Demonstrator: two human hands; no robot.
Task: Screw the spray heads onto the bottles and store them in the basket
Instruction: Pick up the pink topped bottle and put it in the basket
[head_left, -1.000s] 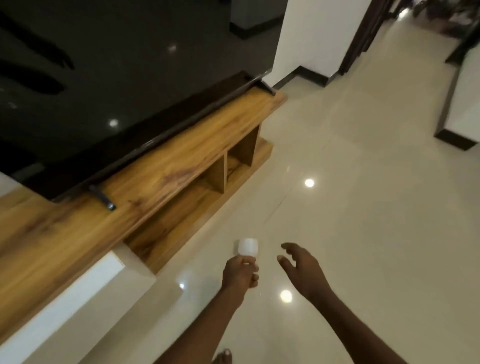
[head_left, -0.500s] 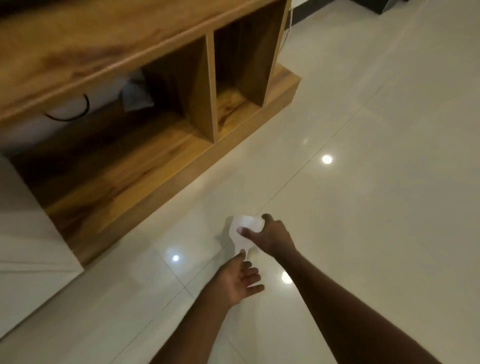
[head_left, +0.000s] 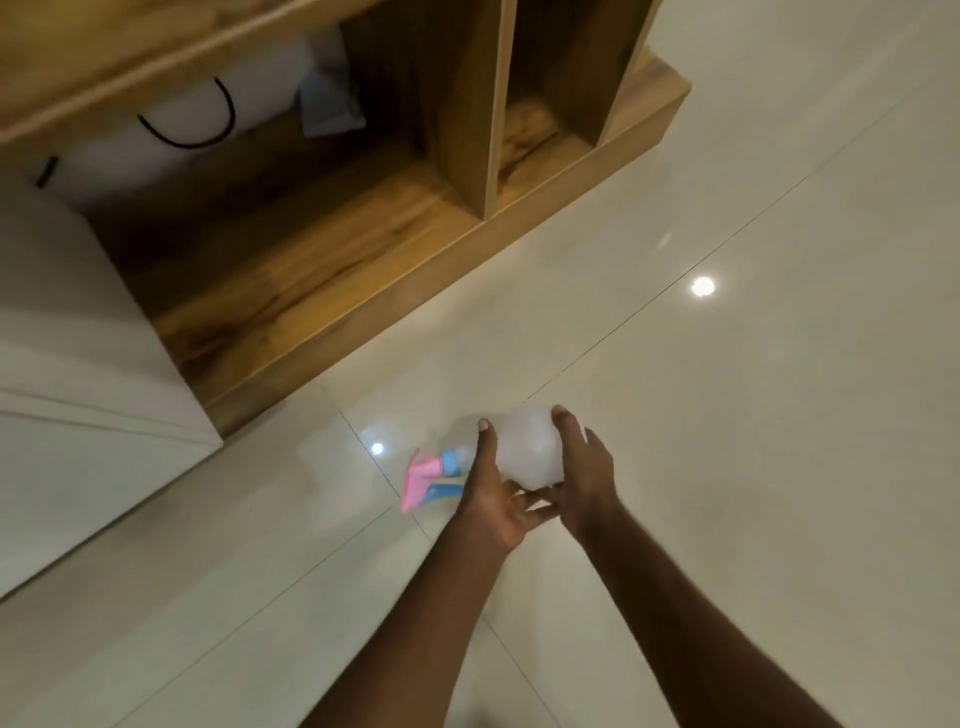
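Both hands hold one white bottle (head_left: 530, 448) over the floor (head_left: 727, 415). The bottle lies roughly on its side, base toward the right, neck toward the left. The left hand (head_left: 491, 493) grips the neck end; its thumb runs up along the near side of the body, and the remaining fingers curl beneath and are mostly hidden. The right hand (head_left: 582, 473) cups the base end, with the fingers wrapped over the far side and the fingertips showing at the top edge. The fingers of the two hands meet below the bottle.

A pink and blue spray head (head_left: 431, 479) projects from the left end of the bottle, just beyond the left hand. The blue collar sits against the neck; the pink trigger part points left and down. Motion blur prevents any reading of how fully the head is threaded on.

A wooden shelf unit (head_left: 363, 291) stands beyond the hands, with open compartments. A white bag (head_left: 171, 150) with a black cord handle sits in the left compartment. A white panel (head_left: 78, 374) adjoins the unit on the left.
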